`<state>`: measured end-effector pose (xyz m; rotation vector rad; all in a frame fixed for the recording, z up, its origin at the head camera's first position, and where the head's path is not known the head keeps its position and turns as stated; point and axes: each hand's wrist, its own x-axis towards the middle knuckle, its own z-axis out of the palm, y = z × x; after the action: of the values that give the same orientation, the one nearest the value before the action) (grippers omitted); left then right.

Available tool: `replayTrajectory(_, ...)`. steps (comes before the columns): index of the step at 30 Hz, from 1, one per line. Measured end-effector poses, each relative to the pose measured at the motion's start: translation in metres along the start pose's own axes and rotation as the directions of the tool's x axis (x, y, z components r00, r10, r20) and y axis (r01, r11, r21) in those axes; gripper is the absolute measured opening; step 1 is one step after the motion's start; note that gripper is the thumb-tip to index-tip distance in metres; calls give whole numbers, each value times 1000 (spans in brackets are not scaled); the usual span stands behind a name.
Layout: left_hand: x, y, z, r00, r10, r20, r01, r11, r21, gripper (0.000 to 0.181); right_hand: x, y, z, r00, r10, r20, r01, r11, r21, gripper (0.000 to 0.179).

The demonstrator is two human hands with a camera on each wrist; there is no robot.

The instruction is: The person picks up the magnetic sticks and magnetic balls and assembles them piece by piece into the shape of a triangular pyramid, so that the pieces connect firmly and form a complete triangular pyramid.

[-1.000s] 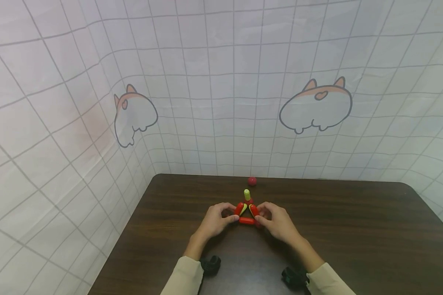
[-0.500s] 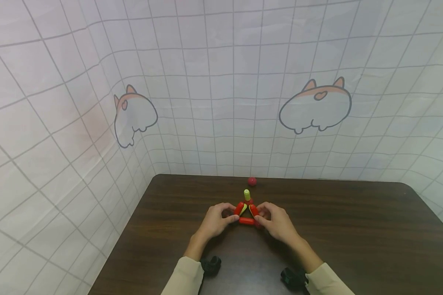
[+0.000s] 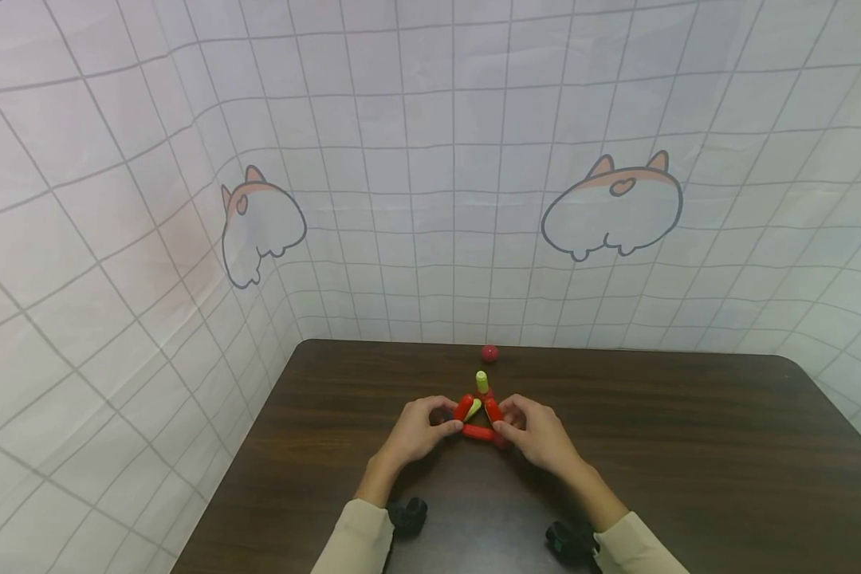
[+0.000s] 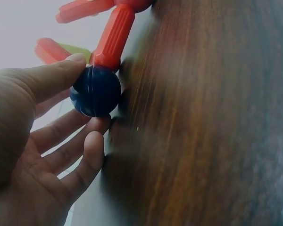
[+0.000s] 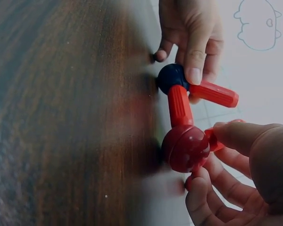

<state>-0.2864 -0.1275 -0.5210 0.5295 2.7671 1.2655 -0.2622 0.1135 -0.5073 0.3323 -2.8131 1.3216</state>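
Red magnetic-type rods and balls form a triangle between the two hands. My left hand pinches a dark blue ball at one corner, its thumb lying by the rod joint. A red front rod joins that ball to a red ball. My right hand grips a red rod beside this red ball, its thumb over the rod. Another red rod slopes up from the left hand. A yellow-green rod sticks up behind, and a second yellow-green rod shows inside the triangle.
A loose red ball lies near the far edge of the dark wooden table. Behind the table hangs a white gridded cloth with cartoon animal drawings. Black wrist cameras sit under both forearms.
The triangle shifts slightly. The front rod now tilts a little, and the tops of the left and right rods stand a bit farther apart. Both hands keep their grip.
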Motion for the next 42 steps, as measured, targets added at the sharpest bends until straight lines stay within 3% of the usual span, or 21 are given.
replayTrajectory(18,0,5,0,1000,15,-18,-15,999,29,22,-1,1,-2,999,-29,34,29,1000,-1,17)
replayTrajectory(29,-1,0,-2,999,29,13,-29,999,15,23,-1,4,-3,994,-76,74,76,997,2,18)
replayTrajectory(38,-2,-1,-6,999,5,-37,-5,1000,20,18,-2,6,-14,953,-208,222,200,978,58,15)
replayTrajectory(42,-2,-2,-6,999,11,-41,-11,1000,14,17,-2,7,-19,981,-137,136,131,990,50,9)
